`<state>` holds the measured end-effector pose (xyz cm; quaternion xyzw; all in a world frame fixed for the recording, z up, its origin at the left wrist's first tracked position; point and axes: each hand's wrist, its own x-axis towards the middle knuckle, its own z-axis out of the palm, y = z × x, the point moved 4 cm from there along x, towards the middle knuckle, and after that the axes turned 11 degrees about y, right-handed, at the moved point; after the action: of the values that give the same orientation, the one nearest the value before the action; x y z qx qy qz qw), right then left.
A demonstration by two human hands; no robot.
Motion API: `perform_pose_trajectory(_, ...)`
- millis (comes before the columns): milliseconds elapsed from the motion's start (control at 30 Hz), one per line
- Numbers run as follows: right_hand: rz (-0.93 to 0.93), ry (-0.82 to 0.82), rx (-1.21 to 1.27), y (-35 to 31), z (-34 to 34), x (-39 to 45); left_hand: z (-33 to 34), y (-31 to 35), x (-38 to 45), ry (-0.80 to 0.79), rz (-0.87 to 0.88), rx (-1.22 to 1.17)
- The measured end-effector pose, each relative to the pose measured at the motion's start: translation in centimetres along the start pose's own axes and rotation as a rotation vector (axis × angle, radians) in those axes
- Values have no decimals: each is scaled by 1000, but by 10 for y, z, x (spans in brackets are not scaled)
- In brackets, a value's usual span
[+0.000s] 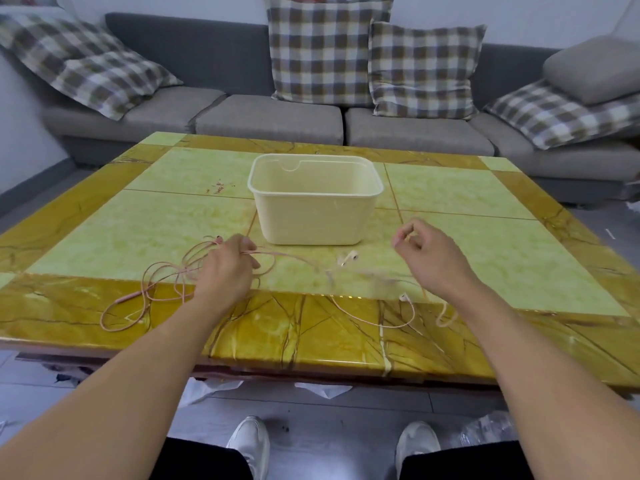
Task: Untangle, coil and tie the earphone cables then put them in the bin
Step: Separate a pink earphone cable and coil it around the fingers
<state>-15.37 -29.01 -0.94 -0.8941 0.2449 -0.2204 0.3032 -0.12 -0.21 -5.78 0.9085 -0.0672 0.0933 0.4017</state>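
A pink earphone cable (pixel 145 289) lies in loose tangled loops on the table's front left. My left hand (pixel 228 268) grips several of its strands, which run on to the right. My right hand (pixel 429 254) is raised above the table with thumb and forefinger pinched; a thin strand (pixel 446 315) hangs below the wrist, and whether the fingers hold it is unclear. Two white earbuds lie between my hands, one earbud (pixel 349 257) in front of the bin and the other earbud (pixel 404 297) nearer the front edge. The cream plastic bin (pixel 315 216) stands open at the table's middle with nothing visible inside.
The table (pixel 485 216) has a glossy yellow-green marble top with a darker border. A grey sofa (pixel 270 119) with checked cushions runs along the far side. My shoes and crumpled plastic lie on the floor below the front edge.
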Motion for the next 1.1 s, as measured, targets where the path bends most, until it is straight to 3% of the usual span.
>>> perform_pose_trajectory(67, -41, -86, -232, 11, 4, 0, -9, -8, 5, 96, -64, -25)
perform_pose_trajectory(233, -35, -274, -284, 22, 12, -3, -21, -22, 10, 173, -166, -141)
perform_pose_trajectory(367, -31, -218, -243, 24, 19, -3, -20, -30, 14, 177, -101, -36)
perform_pose_trajectory(500, -134, -92, -440, 7, 24, -2, -18, -16, 15, 60, 73, 161)
perform_pose_trajectory(633, -170, -147, -416, -8, 29, -1, -5, 10, -2, -302, 384, 412)
perform_pose_trajectory(700, -121, -265, -429, -1, 38, -4, 5, 22, -17, -423, 492, 349)
perform_pose_trajectory(800, -72, -318, -460, 12, 48, -7, 19, 42, -35, -410, 433, 67)
perform_pose_trajectory(933, -79, -218, -320, 13, 46, -9, 51, 59, -52, -452, 366, -22)
perform_pose_trajectory(1100, -33, -253, 276, -5, 38, -19, 67, 71, -58, -481, 301, -125)
